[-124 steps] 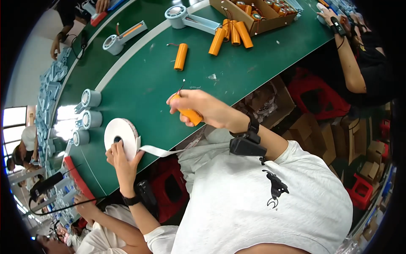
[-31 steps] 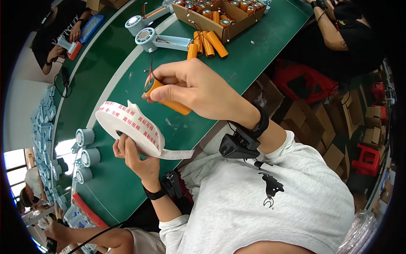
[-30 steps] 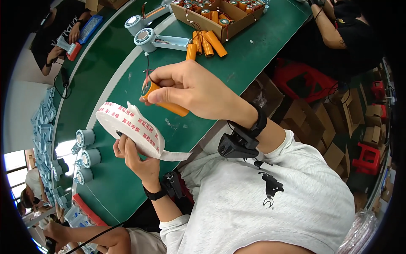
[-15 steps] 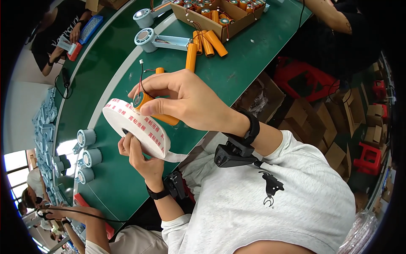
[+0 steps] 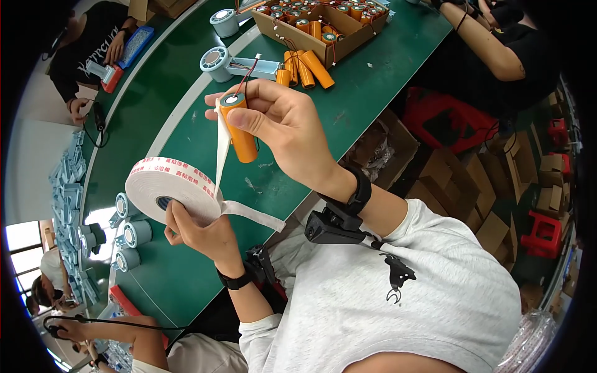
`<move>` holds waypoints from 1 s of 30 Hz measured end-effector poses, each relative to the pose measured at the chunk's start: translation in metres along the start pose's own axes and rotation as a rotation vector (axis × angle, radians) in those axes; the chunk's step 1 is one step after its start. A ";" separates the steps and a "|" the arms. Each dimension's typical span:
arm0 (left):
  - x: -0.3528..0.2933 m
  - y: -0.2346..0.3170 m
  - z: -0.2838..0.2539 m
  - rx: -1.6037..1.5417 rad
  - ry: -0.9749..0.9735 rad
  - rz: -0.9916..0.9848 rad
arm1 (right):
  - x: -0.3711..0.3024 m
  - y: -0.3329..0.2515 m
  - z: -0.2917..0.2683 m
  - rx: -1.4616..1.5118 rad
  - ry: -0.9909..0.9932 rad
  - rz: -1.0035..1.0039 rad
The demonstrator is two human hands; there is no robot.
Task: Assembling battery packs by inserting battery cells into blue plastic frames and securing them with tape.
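Observation:
My right hand (image 5: 280, 124) grips an orange cylindrical battery (image 5: 239, 133) between thumb and fingers, its wire lead and small white connector (image 5: 257, 56) sticking up. From the battery's side a taut white tape strip (image 5: 222, 149) runs down to a roll of white tape (image 5: 171, 193) with red print on its liner. My left hand (image 5: 202, 233) holds this roll by its core, fingers curled at the hole. A loose tail (image 5: 255, 216) of the tape hangs out toward my body. Part of the battery is hidden behind my right thumb and fingers.
Across the green table (image 5: 280, 177) stands a cardboard box (image 5: 298, 34) of orange batteries. Several loose batteries (image 5: 305, 68) lie beside a light-blue fan-like part (image 5: 216, 62). More light-blue round parts (image 5: 135, 232) stand left of the roll. Other people work around the table.
My right hand has lifted the battery up off the roll, stretching a tape strip between them. The roll has shifted left and down in my left hand.

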State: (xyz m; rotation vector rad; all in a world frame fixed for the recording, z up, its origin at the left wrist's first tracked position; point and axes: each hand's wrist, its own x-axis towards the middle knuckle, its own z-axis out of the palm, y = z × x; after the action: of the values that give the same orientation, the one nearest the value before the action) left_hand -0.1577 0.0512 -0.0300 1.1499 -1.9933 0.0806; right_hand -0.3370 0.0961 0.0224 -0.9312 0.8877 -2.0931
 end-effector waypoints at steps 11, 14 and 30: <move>-0.004 0.015 0.005 0.111 -0.137 0.123 | 0.012 0.032 0.015 -0.029 0.105 0.142; -0.015 0.016 0.002 0.073 -0.200 0.102 | 0.016 0.053 0.020 0.142 0.175 0.167; 0.007 -0.067 -0.107 0.620 -0.585 -0.043 | 0.121 0.085 -0.057 -1.268 -0.196 0.058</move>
State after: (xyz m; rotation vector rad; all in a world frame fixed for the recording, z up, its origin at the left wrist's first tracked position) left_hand -0.0438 0.0526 0.0244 1.7585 -2.5476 0.4031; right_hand -0.4199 -0.0273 -0.0324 -1.6112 2.1332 -1.1745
